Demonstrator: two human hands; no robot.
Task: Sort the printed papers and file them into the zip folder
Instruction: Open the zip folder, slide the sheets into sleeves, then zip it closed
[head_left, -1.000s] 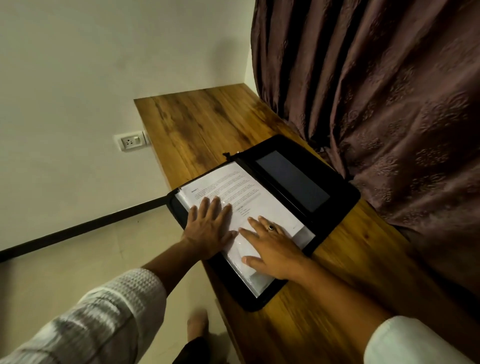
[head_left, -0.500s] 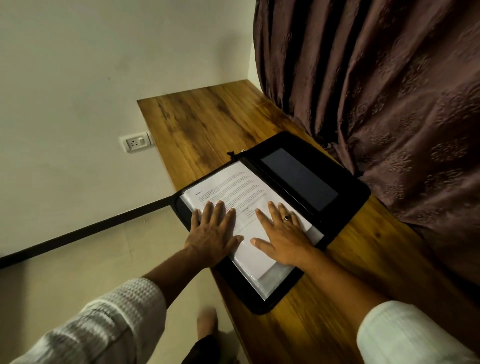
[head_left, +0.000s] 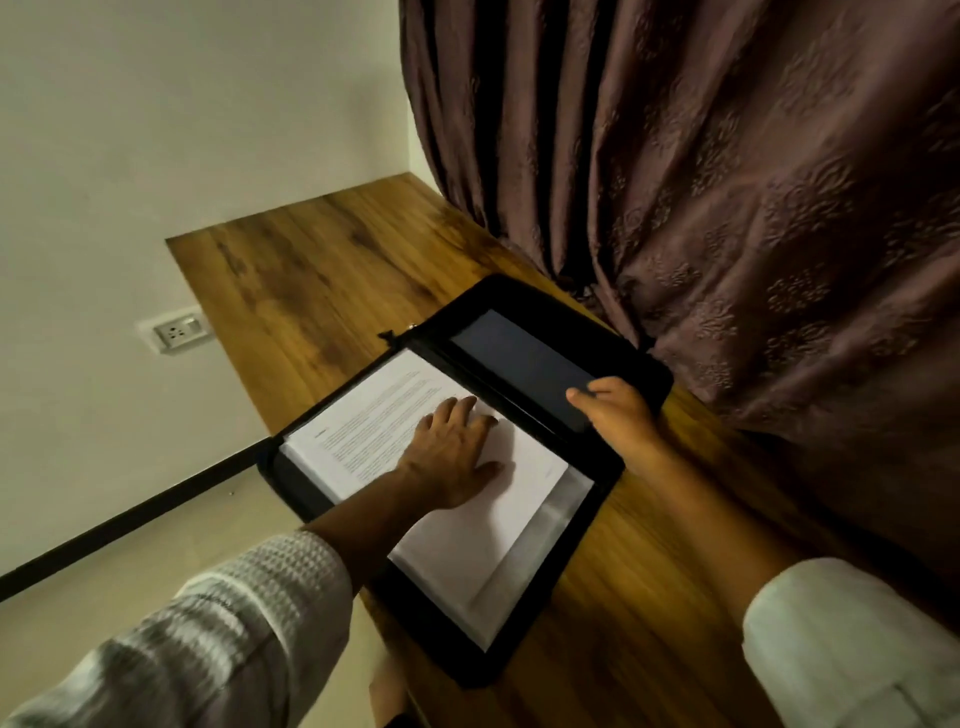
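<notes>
A black zip folder (head_left: 639, 364) lies open on the wooden table (head_left: 322, 280). A stack of printed white papers (head_left: 374, 415) fills its near half, over a clear sleeve. My left hand (head_left: 452, 452) lies flat on the papers with fingers spread. My right hand (head_left: 618, 410) grips the near edge of the folder's far flap, thumb on the dark inner pocket (head_left: 519, 358); its fingers are hidden under the flap.
A heavy brown curtain (head_left: 727, 208) hangs along the table's right side, touching the folder's far corner. A wall socket (head_left: 176, 330) sits on the white wall to the left. The table's left edge drops to a tiled floor (head_left: 130, 561).
My right hand left the papers and moved right to take the far flap's edge. My left hand slid further onto the middle of the page.
</notes>
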